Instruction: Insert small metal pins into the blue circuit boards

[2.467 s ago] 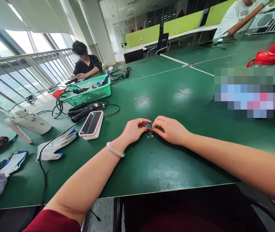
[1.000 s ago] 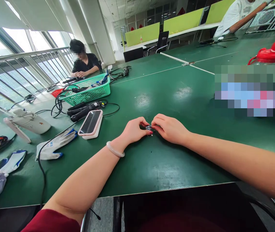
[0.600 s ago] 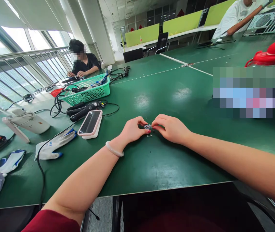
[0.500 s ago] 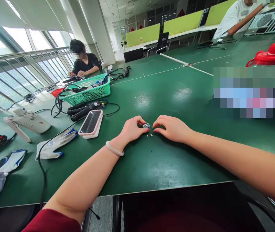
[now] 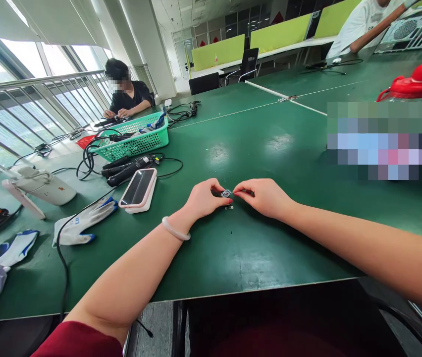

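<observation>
Between the thumb and fingers of my left hand is a small dark circuit board with white markings, held just above the table. My right hand is closed in a pinch just right of the board, its fingertips close to the edge. Whatever those fingertips hold, if anything, is too small to make out. Below the board, a tiny pale rectangular piece lies on the green table. Nearer the front edge sits a tiny dark speck.
To the left lie a pink-rimmed phone, a white-and-blue glove, black cables and a green basket. A white device stands farther left. A red-lidded container is at right. Other people sit around the table.
My right fingertips have come together into a pinch and moved slightly left toward the board. The board in my left hand has tilted, showing more of its marked face.
</observation>
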{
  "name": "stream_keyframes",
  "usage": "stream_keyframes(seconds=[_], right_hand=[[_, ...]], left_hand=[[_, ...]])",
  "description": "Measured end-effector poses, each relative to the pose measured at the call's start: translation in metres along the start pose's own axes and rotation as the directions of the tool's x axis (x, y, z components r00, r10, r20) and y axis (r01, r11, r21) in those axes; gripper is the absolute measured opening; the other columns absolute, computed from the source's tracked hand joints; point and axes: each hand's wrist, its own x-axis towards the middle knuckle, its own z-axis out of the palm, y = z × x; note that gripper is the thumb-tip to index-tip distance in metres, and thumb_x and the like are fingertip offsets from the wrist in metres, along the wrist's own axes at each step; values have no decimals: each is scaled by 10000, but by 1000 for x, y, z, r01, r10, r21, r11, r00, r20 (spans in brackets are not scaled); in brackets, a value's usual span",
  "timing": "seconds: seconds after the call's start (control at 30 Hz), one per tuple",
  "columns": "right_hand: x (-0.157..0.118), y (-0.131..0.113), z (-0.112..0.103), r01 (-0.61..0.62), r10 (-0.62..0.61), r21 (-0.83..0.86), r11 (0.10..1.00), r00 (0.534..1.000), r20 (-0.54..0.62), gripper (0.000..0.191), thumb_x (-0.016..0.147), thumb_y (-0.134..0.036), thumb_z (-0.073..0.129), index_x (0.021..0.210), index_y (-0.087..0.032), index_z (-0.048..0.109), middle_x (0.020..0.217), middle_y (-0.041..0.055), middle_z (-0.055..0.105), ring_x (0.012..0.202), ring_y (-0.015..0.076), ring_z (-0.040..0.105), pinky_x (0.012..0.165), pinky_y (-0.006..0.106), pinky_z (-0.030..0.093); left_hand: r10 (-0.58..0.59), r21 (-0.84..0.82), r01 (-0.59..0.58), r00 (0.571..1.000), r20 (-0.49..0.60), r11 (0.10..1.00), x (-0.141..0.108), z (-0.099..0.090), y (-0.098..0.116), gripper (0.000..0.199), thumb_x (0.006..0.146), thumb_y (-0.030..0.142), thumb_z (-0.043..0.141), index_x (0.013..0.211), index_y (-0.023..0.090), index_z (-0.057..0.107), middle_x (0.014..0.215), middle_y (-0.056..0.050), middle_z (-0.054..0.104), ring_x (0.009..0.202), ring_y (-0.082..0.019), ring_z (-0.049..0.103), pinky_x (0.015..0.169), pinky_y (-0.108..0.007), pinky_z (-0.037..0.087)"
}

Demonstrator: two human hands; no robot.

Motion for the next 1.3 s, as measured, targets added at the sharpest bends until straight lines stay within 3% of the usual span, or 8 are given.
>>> stream_keyframes(seconds=[0.2, 0.43, 0.6, 0.7, 0.83, 0.97, 1.1, 1.3], right_hand=[[-2, -4, 0, 11, -9, 53, 999, 999, -43, 123, 825, -215, 543, 859, -208, 661, 786, -4, 699, 646, 129, 596, 623, 236, 425], [-2, -4, 0, 44, -43, 18, 999, 997, -63, 104, 818, -207, 554, 840, -205, 656, 762, 2, 694, 646, 134, 600, 617, 238, 431], [-4, -1, -1, 165, -176, -75, 983, 969, -172, 189, 868, -275, 515, 862, -218, 695, 849, 34, 722, 788, 176, 641, 730, 286, 473], [-5, -2, -2, 158, -178, -104, 982, 959, -222, 247, 893, -308, 486, 1002, -215, 687, 907, 49, 723, 818, 183, 642, 749, 300, 474], [-5, -4, 0, 8, -12, -52, 999, 998, -67, 267, 859, -337, 543, 1069, -206, 644, 827, 32, 693, 712, 168, 619, 656, 284, 462], [-4, -7, 7, 83, -74, -49, 995, 984, 163, 223, 821, -379, 602, 954, -208, 656, 894, 33, 641, 731, 161, 596, 674, 281, 452], [-4, -8, 10, 131, -119, -47, 990, 972, 200, 140, 870, -280, 534, 843, -204, 649, 879, 27, 613, 763, 155, 586, 714, 275, 440], [-1, -4, 5, 88, -82, -18, 996, 971, 223, 160, 860, -227, 524, 760, -194, 644, 805, 24, 617, 752, 155, 572, 702, 266, 421]], left_hand=[[33, -216, -18, 997, 64, 976, 0, 3, -3, 381, 569, 351, 791, 730, 169, 498, 774, -35, 698, 683, -173, 664, 662, -303, 471], [31, -285, -5, 996, 88, 958, -2, 4, 3, 396, 548, 316, 811, 724, 161, 492, 752, -28, 691, 671, -177, 670, 665, -318, 488], [-19, -580, 116, 985, 171, 806, -1, 1, 8, 391, 496, 226, 828, 695, 142, 502, 721, -7, 677, 650, -120, 635, 702, -307, 488], [-29, -638, 121, 988, 153, 761, 2, -1, 6, 355, 512, 209, 820, 707, 132, 534, 714, 1, 673, 663, -93, 614, 744, -295, 472], [-101, -561, 102, 994, 33, 822, 6, -1, 0, 348, 506, 195, 818, 722, 127, 553, 704, 0, 660, 668, -97, 598, 744, -303, 459], [-123, -505, 97, 992, -19, 858, 8, 1, -3, 341, 505, 205, 815, 722, 130, 562, 709, -7, 658, 668, -104, 590, 736, -309, 456], [-117, -515, 103, 993, 5, 851, 7, 2, 0, 339, 503, 186, 811, 722, 129, 559, 699, -4, 661, 669, -103, 600, 734, -306, 467], [-108, -510, 114, 993, 41, 853, 7, 2, 0, 363, 493, 193, 822, 729, 129, 553, 701, 3, 666, 677, -103, 612, 740, -305, 482]])
